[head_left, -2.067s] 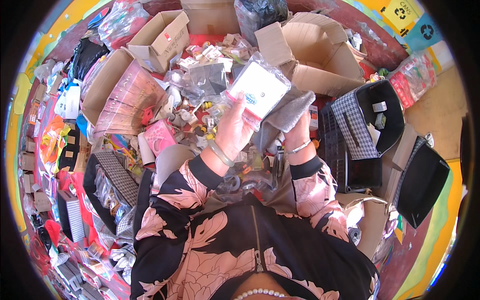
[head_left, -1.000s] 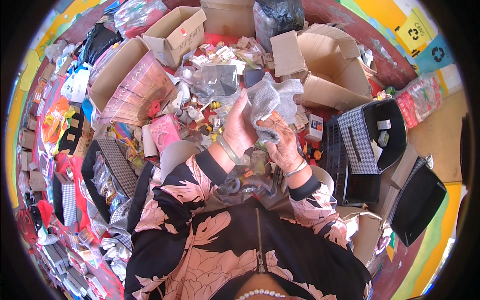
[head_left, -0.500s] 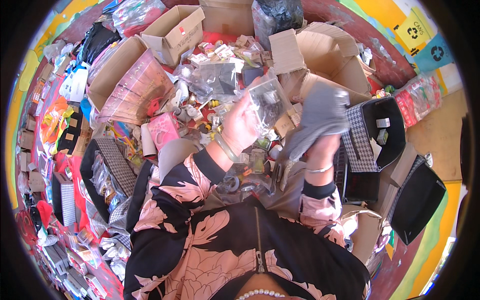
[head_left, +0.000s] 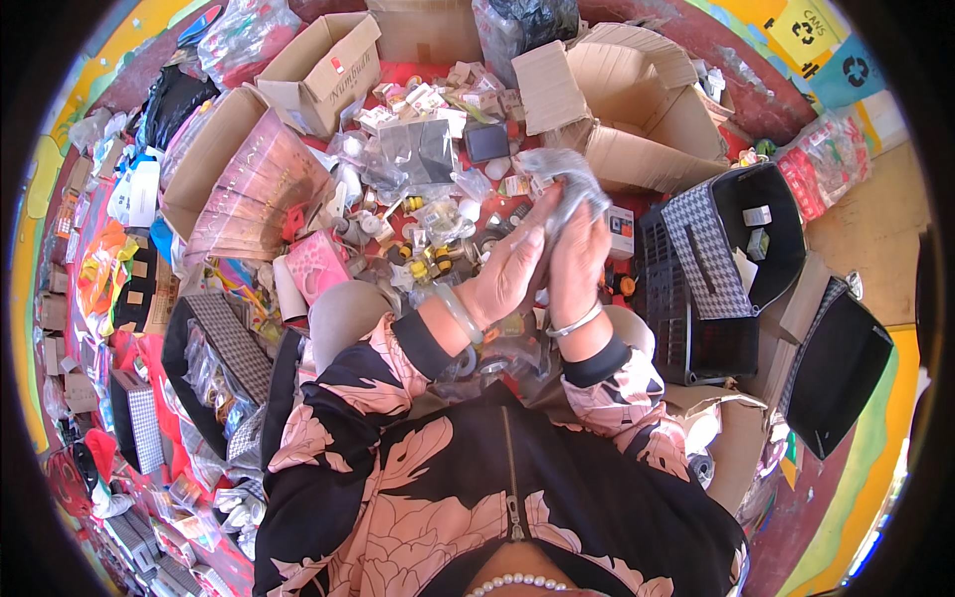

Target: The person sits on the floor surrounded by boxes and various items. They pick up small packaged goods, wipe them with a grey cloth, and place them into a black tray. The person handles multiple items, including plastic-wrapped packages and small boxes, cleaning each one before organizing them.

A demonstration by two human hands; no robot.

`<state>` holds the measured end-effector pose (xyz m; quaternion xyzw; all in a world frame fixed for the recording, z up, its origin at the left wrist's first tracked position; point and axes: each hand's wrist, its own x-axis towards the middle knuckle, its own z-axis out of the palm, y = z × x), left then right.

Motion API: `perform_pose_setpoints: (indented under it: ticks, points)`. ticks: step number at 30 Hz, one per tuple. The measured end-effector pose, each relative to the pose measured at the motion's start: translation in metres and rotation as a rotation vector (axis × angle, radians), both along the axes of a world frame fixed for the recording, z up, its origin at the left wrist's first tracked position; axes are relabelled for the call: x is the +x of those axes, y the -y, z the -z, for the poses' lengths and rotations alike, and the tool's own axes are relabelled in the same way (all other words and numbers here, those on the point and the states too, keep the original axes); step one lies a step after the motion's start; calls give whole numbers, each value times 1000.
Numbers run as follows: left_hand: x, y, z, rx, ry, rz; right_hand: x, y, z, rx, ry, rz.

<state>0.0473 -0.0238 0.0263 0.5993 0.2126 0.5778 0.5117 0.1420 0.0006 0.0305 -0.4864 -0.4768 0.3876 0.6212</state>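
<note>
In front of my chest both hands press toward each other around a bunched grey cloth [head_left: 577, 181]. My left hand [head_left: 505, 274], a pale bangle on its wrist, lies against the cloth's left side with fingers together. From the right, my right hand [head_left: 579, 254] is closed on the same cloth; a silvery bangle circles that wrist. The clear plastic case seen earlier in the left hand cannot be made out, as cloth and fingers cover that spot. Beneath the hands lies a jumble of small items, with yellow-and-black pieces [head_left: 428, 264] left of them.
Open cardboard boxes stand at the far left [head_left: 333, 75] and far right [head_left: 637, 149]. A black basket [head_left: 671, 298] and a houndstooth-trimmed black bin [head_left: 706, 239] sit to my right. Another such bin [head_left: 234, 333] is at left. A pink patterned item [head_left: 318, 265] lies near my left knee.
The right hand has brought the grey cloth leftward to the left hand. Both hands now meet around it, and the clear plastic case has gone out of sight.
</note>
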Motion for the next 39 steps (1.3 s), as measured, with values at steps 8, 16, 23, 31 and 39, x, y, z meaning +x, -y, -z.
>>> perform_pose_setpoints:
  ticks: [8, 16, 23, 31, 39]
  points:
    - [-5, -12, -13, -517, 840, 199, 16, -26, 49, -198, -38, -205]
    - [-21, -8, 1, -739, 740, -51, -8, 1, 2, 505, 991, -323]
    - [-10, -6, 6, -306, -8, -40, -1, -11, 10, 198, 385, -226]
    - [-2, -8, 17, -405, 259, 233, 31, -37, 15, -474, -155, -224]
    - [-42, -22, -28, -543, 949, 260, 31, -39, 25, -423, -753, -203]
